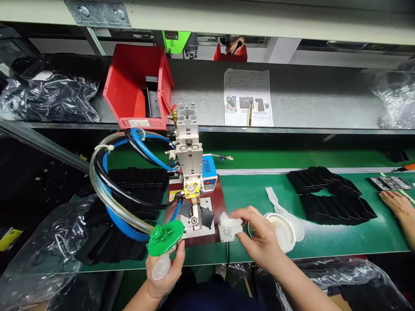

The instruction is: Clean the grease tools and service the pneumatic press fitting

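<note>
My left hand (167,272) is closed around a translucent syringe barrel (161,267) below the press. A green adapter cap (167,237) sits at the barrel's upper end, with a clear hose running from it. My right hand (259,233) pinches a crumpled white piece (231,224), perhaps a wipe, above a small metal block with a button (226,233). Beside that hand stands an open white tub (284,233) with whitish contents, partly hidden by my fingers. A white lid (297,226) and a white strip (271,196) lie next to it. The press (189,160) holds a black part (205,217) under its head.
Stacked black parts (337,207) lie on the green bench (253,185). Another person's hand (397,203) rests at the right. A red bin (138,86) and a printed sheet (248,90) with a pen occupy the shelf. Looped hoses (110,194) bulge out left of the press.
</note>
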A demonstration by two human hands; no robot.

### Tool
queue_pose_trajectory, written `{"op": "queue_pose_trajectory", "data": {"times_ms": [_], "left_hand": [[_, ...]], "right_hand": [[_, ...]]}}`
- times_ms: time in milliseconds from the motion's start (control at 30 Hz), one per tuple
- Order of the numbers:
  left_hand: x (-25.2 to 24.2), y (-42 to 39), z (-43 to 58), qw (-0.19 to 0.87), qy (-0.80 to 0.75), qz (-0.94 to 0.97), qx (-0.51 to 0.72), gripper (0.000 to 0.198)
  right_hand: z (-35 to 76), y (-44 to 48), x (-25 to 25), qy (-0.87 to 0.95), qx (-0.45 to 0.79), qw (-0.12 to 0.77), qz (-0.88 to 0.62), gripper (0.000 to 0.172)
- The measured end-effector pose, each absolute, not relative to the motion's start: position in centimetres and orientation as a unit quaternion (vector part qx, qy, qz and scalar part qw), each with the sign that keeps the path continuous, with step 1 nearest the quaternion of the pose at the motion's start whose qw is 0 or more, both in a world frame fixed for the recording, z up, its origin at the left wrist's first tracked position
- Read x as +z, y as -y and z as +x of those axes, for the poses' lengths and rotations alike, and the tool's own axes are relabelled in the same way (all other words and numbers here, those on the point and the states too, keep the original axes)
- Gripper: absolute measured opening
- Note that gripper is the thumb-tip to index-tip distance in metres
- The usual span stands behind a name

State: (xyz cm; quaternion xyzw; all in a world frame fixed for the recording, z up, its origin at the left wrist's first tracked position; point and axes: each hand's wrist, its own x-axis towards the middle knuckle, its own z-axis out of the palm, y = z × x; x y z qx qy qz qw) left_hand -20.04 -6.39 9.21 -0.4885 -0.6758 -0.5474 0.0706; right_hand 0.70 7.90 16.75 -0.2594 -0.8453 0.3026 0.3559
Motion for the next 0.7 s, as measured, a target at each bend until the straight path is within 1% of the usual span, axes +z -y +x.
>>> {"op": "queue_pose_trajectory", "data": {"times_ms": [133,267,400,533,700], "left_hand": [[9.6,6.6,-19.4,0.055,0.639,-0.533,-0.551,0.026],[10.4,6.6,-18.7,-0.017,0.61,-0.563,-0.557,0.035],[11.0,6.3,-17.9,-0.073,0.58,-0.574,-0.574,0.04],[11.4,6.4,-16.9,-0.122,0.546,-0.55,-0.621,0.037],[12.0,6.5,-15.9,-0.135,0.52,-0.539,-0.649,0.025]], "right_hand": [[0.1,-7.4,16.6,0.828,0.35,0.354,-0.258,0.045],[-0.9,-6.2,16.6,0.81,0.39,0.361,-0.249,0.046],[-1.7,-4.7,16.2,0.785,0.419,0.4,-0.218,0.053],[-2.0,-3.0,15.3,0.763,0.449,0.411,-0.217,0.057],[-1.9,-1.8,15.4,0.775,0.437,0.404,-0.213,0.057]]}}
